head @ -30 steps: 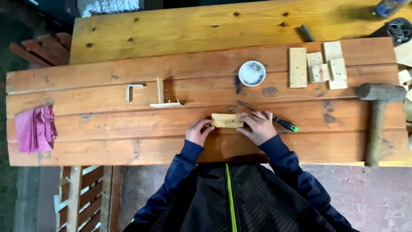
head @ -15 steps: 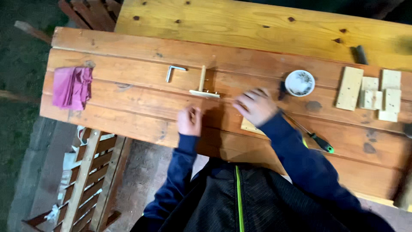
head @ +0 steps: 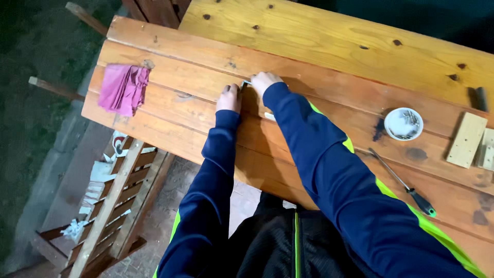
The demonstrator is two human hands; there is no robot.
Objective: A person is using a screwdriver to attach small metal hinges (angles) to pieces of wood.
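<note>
Both my hands are stretched out to the left part of the wooden table [head: 319, 56]. My right hand [head: 265, 81] closes on a small metal bracket [head: 245, 82] that lies on the planks; only its tip shows past my fingers. My left hand [head: 229, 98] rests right beside it, fingers curled, touching the table. A pale wooden piece [head: 269, 116] peeks out from under my right sleeve; the rest of it is hidden.
A pink cloth [head: 123, 88] lies near the table's left end. To the right are a white dish of screws [head: 404, 123], a green-handled screwdriver [head: 404, 183] and pale wood blocks [head: 466, 139]. A wooden frame [head: 110, 206] stands below the table edge.
Both hands left the small wood block at the middle and reached left to the metal bracket. My view swung left and tilted.
</note>
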